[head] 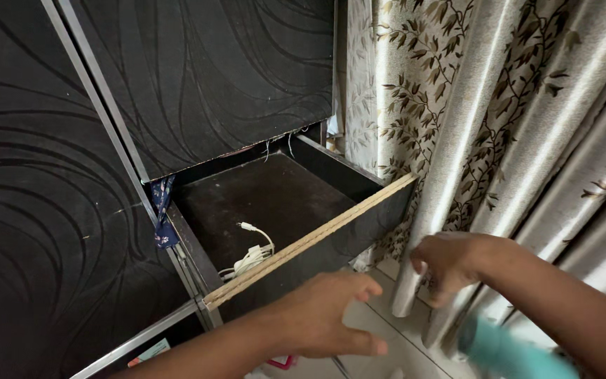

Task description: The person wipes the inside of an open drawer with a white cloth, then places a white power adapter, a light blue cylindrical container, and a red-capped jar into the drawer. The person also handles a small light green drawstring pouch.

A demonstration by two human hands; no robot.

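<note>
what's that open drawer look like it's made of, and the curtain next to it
The drawer looks like particleboard under a dark matt laminate: the top edge of its front panel is bare, pale and grainy. The wardrobe door above carries a dark swirl-patterned finish, probably laminate too. The curtain seems a woven fabric with a slight sheen, beige with a brown leaf print, hanging in soft folds.

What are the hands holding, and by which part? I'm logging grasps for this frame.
Nothing is clearly held. The left hand hovers open before the drawer front; the right hand curls beside the curtain, grip not discernible.
</note>
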